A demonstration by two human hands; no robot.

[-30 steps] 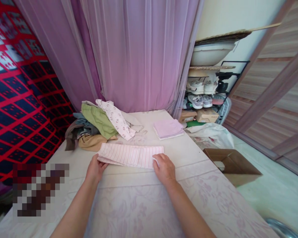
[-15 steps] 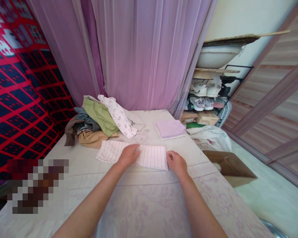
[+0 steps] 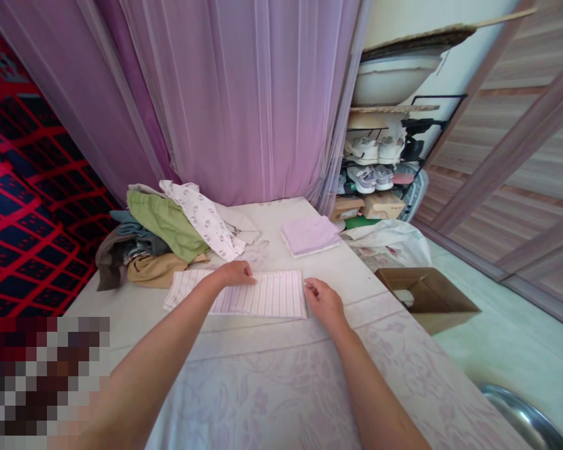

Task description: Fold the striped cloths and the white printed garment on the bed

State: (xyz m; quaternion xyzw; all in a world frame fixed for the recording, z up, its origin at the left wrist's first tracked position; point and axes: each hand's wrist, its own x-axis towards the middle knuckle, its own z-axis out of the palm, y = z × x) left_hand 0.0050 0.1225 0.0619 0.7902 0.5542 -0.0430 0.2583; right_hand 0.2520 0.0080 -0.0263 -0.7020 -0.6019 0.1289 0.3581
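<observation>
The striped cloth point(image 3: 267, 297) lies in front of me on the bed point(image 3: 272, 387), folded into a long flat strip. My left grip point(image 3: 237, 274) is over the middle of it with bent fingers, and I can't tell if they pinch any cloth. My right grip point(image 3: 326, 304) is just beside the right end, half curled; I see nothing in it, but can't tell if its tips touch the edge. Some folding looks done: farther back on the right is a neat stack point(image 3: 309, 234). The heap point(image 3: 169, 228) on the left is loose and messy, so lots looks left to fold. On the floor point(image 3: 455, 369) to my right, a brown box point(image 3: 443, 290) stands open with a small pale thing point(image 3: 405, 297) in it. Behind it is a bag point(image 3: 398, 234); I can't make out what it holds. The metal bowl point(image 3: 520, 406) is cut off, so its inside is hidden. The white tub point(image 3: 389, 81) has a flat thing point(image 3: 417, 42) on top, hiding its inside too.
</observation>
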